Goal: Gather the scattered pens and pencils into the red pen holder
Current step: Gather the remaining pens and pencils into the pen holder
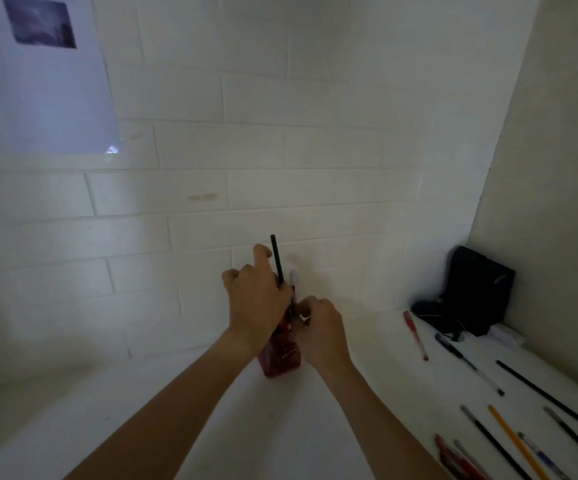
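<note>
The red pen holder (279, 360) stands on the white table near the wall, mostly hidden behind both hands. My left hand (256, 299) wraps its upper part, and a black pencil (276, 256) sticks up past the fingers. My right hand (320, 327) is closed on a pale pen (293, 284) at the holder's rim. Scattered at the right lie a red pen (415, 336), a dark pen (467, 363), a long black pencil (550, 400), a yellow pencil (518, 441) and several others.
A black pouch (471, 292) leans in the right corner against the side wall. The white tiled wall rises just behind the holder. A poster (38, 74) hangs at the upper left. More pens crowd the lower right edge (457, 459).
</note>
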Action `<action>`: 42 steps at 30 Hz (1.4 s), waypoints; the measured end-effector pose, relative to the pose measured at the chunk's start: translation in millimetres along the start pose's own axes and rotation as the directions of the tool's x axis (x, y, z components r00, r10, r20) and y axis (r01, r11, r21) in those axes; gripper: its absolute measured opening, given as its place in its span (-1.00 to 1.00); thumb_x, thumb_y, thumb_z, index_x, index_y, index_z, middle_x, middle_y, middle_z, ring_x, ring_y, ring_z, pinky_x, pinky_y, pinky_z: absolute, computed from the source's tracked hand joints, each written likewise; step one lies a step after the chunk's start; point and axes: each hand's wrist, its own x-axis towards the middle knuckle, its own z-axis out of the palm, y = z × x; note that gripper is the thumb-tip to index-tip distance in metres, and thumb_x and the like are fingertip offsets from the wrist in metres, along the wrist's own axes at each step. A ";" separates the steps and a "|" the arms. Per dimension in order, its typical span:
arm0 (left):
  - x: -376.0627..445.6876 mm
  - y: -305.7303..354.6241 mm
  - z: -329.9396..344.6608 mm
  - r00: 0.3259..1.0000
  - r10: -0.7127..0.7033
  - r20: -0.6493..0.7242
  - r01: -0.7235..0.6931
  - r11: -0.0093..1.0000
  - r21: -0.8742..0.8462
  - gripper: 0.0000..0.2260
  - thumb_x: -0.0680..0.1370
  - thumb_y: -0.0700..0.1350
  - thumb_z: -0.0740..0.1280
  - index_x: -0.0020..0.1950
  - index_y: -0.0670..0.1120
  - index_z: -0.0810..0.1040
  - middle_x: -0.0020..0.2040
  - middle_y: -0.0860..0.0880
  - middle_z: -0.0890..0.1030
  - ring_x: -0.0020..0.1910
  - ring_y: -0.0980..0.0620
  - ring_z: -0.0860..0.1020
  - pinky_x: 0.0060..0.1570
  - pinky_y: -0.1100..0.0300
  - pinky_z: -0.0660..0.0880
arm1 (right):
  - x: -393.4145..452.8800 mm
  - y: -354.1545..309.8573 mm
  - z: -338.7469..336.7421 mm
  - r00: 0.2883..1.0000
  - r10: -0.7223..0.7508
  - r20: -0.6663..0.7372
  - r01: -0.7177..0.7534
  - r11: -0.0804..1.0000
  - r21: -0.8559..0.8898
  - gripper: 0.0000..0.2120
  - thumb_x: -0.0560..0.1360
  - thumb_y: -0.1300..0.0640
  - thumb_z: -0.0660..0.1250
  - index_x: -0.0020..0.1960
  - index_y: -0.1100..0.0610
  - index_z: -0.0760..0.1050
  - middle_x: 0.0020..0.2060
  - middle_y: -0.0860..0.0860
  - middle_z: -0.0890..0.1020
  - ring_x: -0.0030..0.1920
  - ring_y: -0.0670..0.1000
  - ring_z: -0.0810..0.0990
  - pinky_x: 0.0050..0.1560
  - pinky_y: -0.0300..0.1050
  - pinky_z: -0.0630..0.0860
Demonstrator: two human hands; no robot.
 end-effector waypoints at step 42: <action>-81.0 53.5 107.9 0.923 0.284 0.259 -0.240 0.952 -0.189 -0.86 0.46 -0.21 0.26 -0.04 -0.06 0.55 -0.12 0.02 0.54 -0.09 0.05 0.51 -0.12 0.17 0.49 | 2.6 183.0 -80.1 0.928 0.325 -0.183 -0.372 0.833 -0.409 -0.77 0.62 0.10 0.22 0.23 0.11 0.53 0.22 0.09 0.57 0.22 0.06 0.54 0.17 -0.16 0.51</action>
